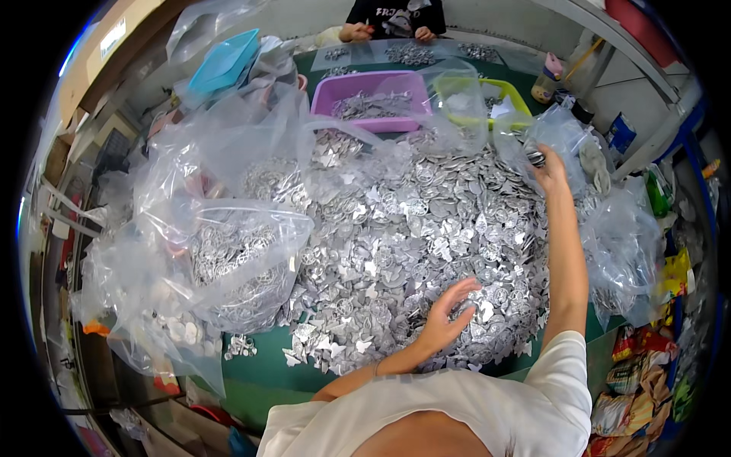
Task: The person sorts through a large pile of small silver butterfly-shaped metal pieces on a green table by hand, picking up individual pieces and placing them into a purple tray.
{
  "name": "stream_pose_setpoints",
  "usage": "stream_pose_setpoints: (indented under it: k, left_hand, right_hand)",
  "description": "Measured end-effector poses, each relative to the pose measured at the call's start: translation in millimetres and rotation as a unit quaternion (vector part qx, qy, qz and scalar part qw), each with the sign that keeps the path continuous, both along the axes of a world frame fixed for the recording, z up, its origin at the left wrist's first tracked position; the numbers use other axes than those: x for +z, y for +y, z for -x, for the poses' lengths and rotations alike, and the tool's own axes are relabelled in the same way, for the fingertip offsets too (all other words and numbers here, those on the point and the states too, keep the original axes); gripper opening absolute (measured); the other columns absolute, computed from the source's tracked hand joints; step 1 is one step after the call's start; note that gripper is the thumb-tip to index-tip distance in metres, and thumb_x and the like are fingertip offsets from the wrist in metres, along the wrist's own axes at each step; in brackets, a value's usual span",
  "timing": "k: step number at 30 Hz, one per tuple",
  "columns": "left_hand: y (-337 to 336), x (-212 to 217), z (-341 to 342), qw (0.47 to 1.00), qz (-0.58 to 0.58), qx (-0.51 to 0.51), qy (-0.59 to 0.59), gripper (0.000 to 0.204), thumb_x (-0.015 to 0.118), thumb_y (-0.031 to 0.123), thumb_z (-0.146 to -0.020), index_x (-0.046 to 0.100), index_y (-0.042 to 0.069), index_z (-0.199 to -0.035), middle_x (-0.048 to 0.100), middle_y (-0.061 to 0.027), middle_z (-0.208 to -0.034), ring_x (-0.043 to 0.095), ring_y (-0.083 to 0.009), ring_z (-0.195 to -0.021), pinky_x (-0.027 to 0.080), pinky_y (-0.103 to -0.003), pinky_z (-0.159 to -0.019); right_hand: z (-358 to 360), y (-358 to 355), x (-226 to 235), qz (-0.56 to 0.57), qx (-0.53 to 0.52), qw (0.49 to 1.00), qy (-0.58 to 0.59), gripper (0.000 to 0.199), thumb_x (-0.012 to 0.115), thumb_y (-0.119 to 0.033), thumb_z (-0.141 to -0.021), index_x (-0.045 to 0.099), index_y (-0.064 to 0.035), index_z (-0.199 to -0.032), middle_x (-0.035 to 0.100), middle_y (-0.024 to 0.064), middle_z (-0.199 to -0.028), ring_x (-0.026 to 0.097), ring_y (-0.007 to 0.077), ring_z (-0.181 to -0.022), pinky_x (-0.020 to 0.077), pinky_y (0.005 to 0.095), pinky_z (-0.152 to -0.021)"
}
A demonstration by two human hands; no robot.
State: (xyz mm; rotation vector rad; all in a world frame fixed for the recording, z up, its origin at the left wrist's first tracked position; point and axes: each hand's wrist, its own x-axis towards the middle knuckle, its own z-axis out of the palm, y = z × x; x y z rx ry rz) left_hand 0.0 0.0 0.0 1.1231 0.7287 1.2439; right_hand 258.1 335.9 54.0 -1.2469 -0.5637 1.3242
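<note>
A broad heap of small flat silver metal pieces (411,228) covers the middle of the table. Low over its near right part is my left hand (445,318), its thumb and fingers apart and nothing held. My right arm reaches to the heap's far right edge, where my right hand (551,169) is closed around a few silver metal pieces (536,158). That hand is beside the mouth of a clear plastic bag (563,129); whether the pieces are inside the bag I cannot tell.
Clear bags of metal pieces (244,259) crowd the left. At the back are a purple basin (371,126) and a yellow-green basin (521,114). Another bag (624,244) stands right. Across the table, another person's hands (355,32) work near small piles. A bottle (547,80) stands back right.
</note>
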Motion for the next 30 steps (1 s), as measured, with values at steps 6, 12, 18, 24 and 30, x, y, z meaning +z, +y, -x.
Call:
stream_pose_setpoints:
  k: [6, 12, 18, 24, 30]
  left_hand:
    - [0, -1, 11, 1.0, 0.005, 0.018, 0.019, 0.037, 0.052, -0.001, -0.086, 0.046, -0.002, -0.123, 0.054, -0.0116, -0.117, 0.049, -0.0199, -0.114, 0.035, -0.034, -0.1]
    - [2, -6, 1, 0.999, 0.021, 0.032, 0.007, 0.029, 0.051, -0.002, -0.085, 0.053, -0.003, -0.114, 0.058, -0.0094, -0.106, 0.054, -0.0163, -0.102, 0.039, -0.029, -0.093]
    - [4, -7, 4, 0.998, 0.052, 0.015, -0.012, 0.026, 0.047, -0.004, -0.088, 0.052, -0.004, -0.113, 0.059, -0.0085, -0.103, 0.054, -0.0144, -0.102, 0.039, -0.027, -0.091]
    - [2, -8, 6, 0.997, 0.068, 0.024, -0.034, 0.024, 0.047, -0.002, -0.09, 0.053, -0.003, -0.113, 0.061, -0.0084, -0.1, 0.055, -0.0146, -0.099, 0.041, -0.028, -0.09]
    - [2, -10, 4, 0.996, 0.073, 0.033, -0.037, 0.022, 0.046, -0.002, -0.09, 0.054, -0.003, -0.111, 0.062, -0.0084, -0.097, 0.057, -0.015, -0.097, 0.042, -0.028, -0.09]
  right_hand:
    - [34, -101, 20, -0.203, 0.031, 0.868, -0.453, 0.03, 0.057, -0.018, -0.084, 0.059, -0.0048, -0.111, 0.058, 0.0086, -0.114, 0.052, 0.0217, -0.106, 0.0372, 0.0334, -0.089]
    - [69, -204, 5, -0.257, 0.261, 0.758, -0.539, 0.028, 0.065, -0.011, -0.077, 0.061, -0.0025, -0.103, 0.06, 0.0129, -0.104, 0.055, 0.0271, -0.099, 0.0418, 0.0367, -0.087]
    - [89, -204, -31, -0.322, 0.198, 0.599, -0.706, 0.024, 0.065, -0.01, -0.074, 0.061, -0.0019, -0.096, 0.059, 0.0106, -0.103, 0.052, 0.0297, -0.098, 0.0394, 0.0374, -0.087]
    - [67, -210, -36, -0.266, 0.107, 0.773, -0.566, 0.014, 0.059, -0.01, -0.082, 0.061, 0.0021, -0.091, 0.062, 0.0151, -0.08, 0.058, 0.0313, -0.072, 0.0448, 0.0361, -0.066]
    - [58, -224, -27, -0.189, 0.14, 0.769, -0.594, 0.01, 0.056, -0.006, -0.082, 0.058, 0.0028, -0.084, 0.059, 0.0179, -0.076, 0.055, 0.0335, -0.073, 0.0431, 0.0393, -0.067]
